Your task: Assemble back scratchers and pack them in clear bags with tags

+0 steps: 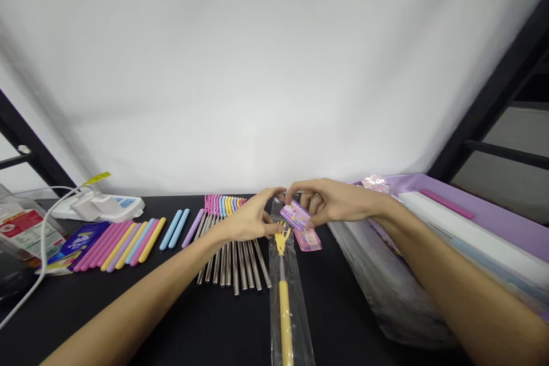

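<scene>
A smooth, softly shaded white backdrop [257, 74] stands at the far edge of a matt black table [193, 326]. Near the middle, a crinkled, glossy clear sleeve [297, 297] lies with its long axis running from near to far, holding a yellow back scratcher [285, 314] with a splayed, claw-shaped head at the far end. The right hand [328, 200] pinches a small purple printed card [297, 215] between thumb and fingers, tilted just right of the sleeve's far end and close above the scratcher's head. The left hand [251, 218] is at that end's left side, thumb and forefinger spread apart; I cannot tell whether they grip the film. A flat pink card [309, 241] lies beneath the purple one, to the right. Slim, shiny metal rods [234, 269] fan out to the left, beyond them smooth, rounded pastel handles [114, 246].
</scene>
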Demonstrator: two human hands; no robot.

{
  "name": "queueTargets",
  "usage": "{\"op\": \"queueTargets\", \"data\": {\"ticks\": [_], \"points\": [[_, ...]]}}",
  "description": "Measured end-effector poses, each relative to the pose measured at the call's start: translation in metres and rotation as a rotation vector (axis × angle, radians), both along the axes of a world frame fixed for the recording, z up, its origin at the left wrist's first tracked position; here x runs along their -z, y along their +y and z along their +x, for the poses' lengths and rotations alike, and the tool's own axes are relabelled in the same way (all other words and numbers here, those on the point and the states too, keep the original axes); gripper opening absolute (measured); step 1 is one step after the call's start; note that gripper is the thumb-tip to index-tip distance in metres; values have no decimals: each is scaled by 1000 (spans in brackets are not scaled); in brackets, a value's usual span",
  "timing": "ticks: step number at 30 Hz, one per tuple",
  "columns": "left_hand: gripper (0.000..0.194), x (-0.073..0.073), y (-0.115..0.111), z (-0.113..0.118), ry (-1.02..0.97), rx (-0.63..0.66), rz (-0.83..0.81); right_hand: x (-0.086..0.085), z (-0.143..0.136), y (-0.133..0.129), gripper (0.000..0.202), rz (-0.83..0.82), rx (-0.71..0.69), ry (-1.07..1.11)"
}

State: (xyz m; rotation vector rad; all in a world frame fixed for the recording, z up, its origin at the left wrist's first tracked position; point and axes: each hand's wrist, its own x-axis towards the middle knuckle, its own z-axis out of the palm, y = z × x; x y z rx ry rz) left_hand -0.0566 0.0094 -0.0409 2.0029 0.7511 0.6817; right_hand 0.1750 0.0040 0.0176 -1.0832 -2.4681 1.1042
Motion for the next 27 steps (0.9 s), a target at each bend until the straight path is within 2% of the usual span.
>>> {"op": "queueTargets", "data": {"ticks": [3, 6, 8, 12, 14, 19, 23, 27], "points": [[75, -3, -3, 1, -25, -3, -51, 0, -4, 1, 38, 172, 66, 55], [81, -7, -6, 1, -34, -5, -102, 2, -6, 5, 40, 392, 188, 28], [83, -8, -7, 1, -36, -5, -112, 4, -5, 7, 39, 478, 266, 27], [89, -8, -7, 0, -47, -19, -124, 5, -4, 10, 13, 580, 327, 18], [90, -7, -7, 0, -53, -22, -138, 6, -5, 11, 15, 574, 315, 52], [89, -8, -7, 1, -96, 15, -96, 10, -5, 10, 16, 305, 288, 211], [94, -9, -7, 1, -111, 35, -106, 10, -6, 10, 20, 291, 282, 255], [90, -7, -6, 2, -104, -24, -70, 8, -8, 9, 31, 266, 276, 265]]}}
